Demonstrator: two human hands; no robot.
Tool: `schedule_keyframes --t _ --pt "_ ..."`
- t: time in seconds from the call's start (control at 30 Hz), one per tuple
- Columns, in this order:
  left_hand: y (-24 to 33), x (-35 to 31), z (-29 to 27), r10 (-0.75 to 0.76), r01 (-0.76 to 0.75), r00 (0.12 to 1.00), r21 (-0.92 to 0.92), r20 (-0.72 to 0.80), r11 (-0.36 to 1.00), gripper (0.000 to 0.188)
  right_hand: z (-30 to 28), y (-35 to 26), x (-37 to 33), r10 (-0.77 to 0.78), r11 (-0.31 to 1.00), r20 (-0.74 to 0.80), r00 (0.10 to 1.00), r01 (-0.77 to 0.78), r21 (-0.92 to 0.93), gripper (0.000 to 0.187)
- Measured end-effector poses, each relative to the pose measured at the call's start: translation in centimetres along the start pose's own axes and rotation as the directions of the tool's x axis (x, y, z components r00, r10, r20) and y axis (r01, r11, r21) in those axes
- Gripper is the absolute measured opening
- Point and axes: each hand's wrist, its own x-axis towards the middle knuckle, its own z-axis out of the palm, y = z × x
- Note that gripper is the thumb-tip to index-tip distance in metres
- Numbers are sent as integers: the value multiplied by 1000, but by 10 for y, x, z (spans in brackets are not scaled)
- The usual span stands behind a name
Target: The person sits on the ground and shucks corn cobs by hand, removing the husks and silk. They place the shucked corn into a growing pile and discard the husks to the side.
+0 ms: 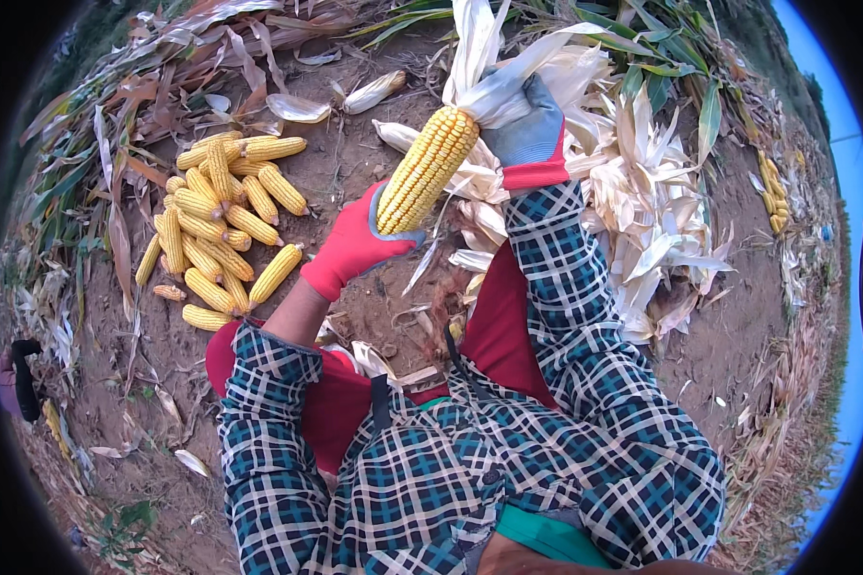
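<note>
Head view, outdoors, daylight. Work surface is bare brown soil (355, 144), littered with loose dry husk scraps. I have one yellow ear of corn (430, 168) up off the ground in front of the body, tilted, upper end leaning right.

Left hand (360, 244), red and grey glove: fingers wrapped around the ear's lower end, some hidden beneath it. Right hand (537, 129), same glove type: gripping the pale husk (479, 57) peeled back at the ear's upper end; fingertips partly covered, so I can't tell their exact placement.

On the ground left of the hands: pile of husked ears (211, 225), stacked loosely. On the right: big heap of stripped husks (652, 211), near the right forearm.

Surroundings: dry brown stalks (177, 86) at upper left, green leaves (666, 62) upper right, second batch of yellow ears (775, 196) far right. Blue sky (849, 163) along the right rim. Another person (17, 381) partly visible at left rim.
</note>
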Motion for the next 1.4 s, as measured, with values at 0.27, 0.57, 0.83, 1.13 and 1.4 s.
schedule_keyframes --t 0.27,0.57,0.83,1.13,1.4 --pt "4 8 12 108 -110 977 -2 -184 994 84 0 11 0 -556 223 328 764 517 -826 31" --pt "14 13 10 15 -10 1000 -369 11 929 80 25 4 -8 -474 748 -6 881 398 -531 40" --pt "13 22 45 309 -212 920 356 -240 910 97 -25 -15 22 47 963 -330 943 44 264 37" --pt "24 43 20 370 -109 896 687 -244 719 94 -1 -26 4 -201 979 -165 966 193 -64 32" --pt "39 30 27 160 -133 976 176 -147 975 81 19 -24 -17 -267 -58 523 809 528 -847 44"
